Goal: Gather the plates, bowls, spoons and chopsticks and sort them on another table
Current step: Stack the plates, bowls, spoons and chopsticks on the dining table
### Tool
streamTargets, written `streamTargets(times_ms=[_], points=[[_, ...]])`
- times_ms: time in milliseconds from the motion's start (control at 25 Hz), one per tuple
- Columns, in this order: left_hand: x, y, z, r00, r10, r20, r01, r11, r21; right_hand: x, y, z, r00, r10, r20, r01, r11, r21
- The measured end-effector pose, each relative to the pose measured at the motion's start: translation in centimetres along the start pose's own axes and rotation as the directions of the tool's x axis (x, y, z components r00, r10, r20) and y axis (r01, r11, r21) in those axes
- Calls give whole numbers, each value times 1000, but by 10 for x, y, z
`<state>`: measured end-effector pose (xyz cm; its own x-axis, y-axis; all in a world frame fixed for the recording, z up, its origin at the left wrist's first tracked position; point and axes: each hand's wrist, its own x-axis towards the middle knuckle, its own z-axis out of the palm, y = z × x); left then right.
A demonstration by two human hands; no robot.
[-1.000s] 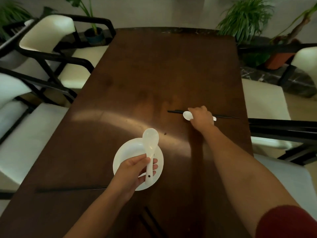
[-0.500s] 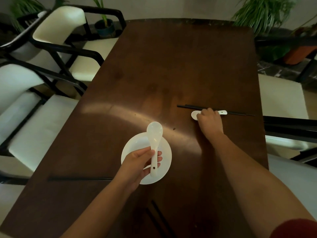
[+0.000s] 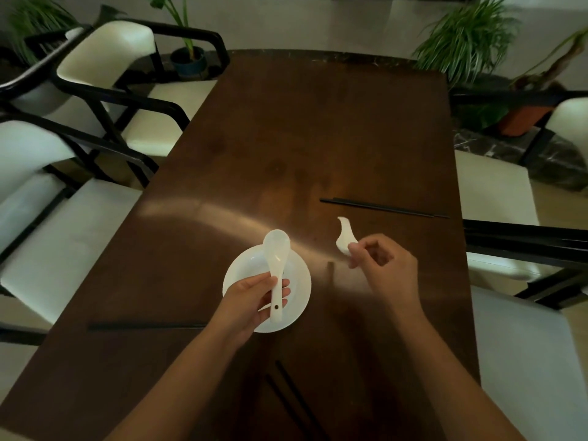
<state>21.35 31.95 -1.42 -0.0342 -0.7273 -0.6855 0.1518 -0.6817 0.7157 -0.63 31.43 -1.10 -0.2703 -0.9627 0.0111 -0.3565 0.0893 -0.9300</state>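
My left hand (image 3: 251,302) grips a white plate (image 3: 299,300) with a white soup spoon (image 3: 276,265) pinned on top of it by the thumb, bowl end pointing away from me. To its right, my right hand (image 3: 385,268) holds a second white spoon (image 3: 345,238) lifted off the dark wooden table (image 3: 286,138). One pair of black chopsticks (image 3: 381,207) lies across the table beyond my right hand. Another pair (image 3: 143,326) lies left of the plate, and a third pair (image 3: 292,399) lies near me between my forearms.
Cream-cushioned chairs with black frames (image 3: 105,90) line the left side, and more chairs (image 3: 509,243) stand on the right. Potted plants (image 3: 461,43) sit on the floor beyond the table's far end.
My right hand has picked the second spoon up from beside the far chopsticks and drawn it back toward the plate. My left hand keeps hold of the plate and spoon.
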Motion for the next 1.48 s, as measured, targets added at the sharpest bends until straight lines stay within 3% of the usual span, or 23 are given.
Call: streamTargets(times_ms=[200,320,400,560,680,880,1040,1200,1320,1400,1480], points=[[-6,-4,-13,999,-11,44,10,1000,22,-5,-38,-16,990,-90,110,108,980,-167],[-11,-5,-20,996,-28,87,24,999,42,7,-56,-20,965,-115,236,154,976,-152],[-16,-3,-22,991,-34,127,28,998,48,15,-69,-14,908,-188,375,234,969,-82],[-26,6,-27,975,-29,219,19,999,47,29,-93,2,713,-223,665,304,953,-7],[-35,10,-32,962,-34,269,13,997,80,30,-100,18,652,-220,726,311,950,9],[-45,13,-31,944,-12,329,-13,997,74,16,-94,44,723,-215,656,325,944,-49],[-47,10,-31,957,5,290,-32,996,88,6,-77,54,808,-193,557,278,958,-71],[-51,6,-27,947,-27,320,31,999,-7,3,-63,59,813,-136,566,177,984,-18],[-50,5,-34,930,-62,363,104,990,-96,2,-52,65,861,-109,496,130,991,-8],[-46,4,-43,946,-49,321,53,999,-5,-1,-44,73,901,-74,427,97,995,-33],[-38,3,-53,983,-2,186,-10,998,66,-3,-35,82,944,-15,328,31,999,-42]])
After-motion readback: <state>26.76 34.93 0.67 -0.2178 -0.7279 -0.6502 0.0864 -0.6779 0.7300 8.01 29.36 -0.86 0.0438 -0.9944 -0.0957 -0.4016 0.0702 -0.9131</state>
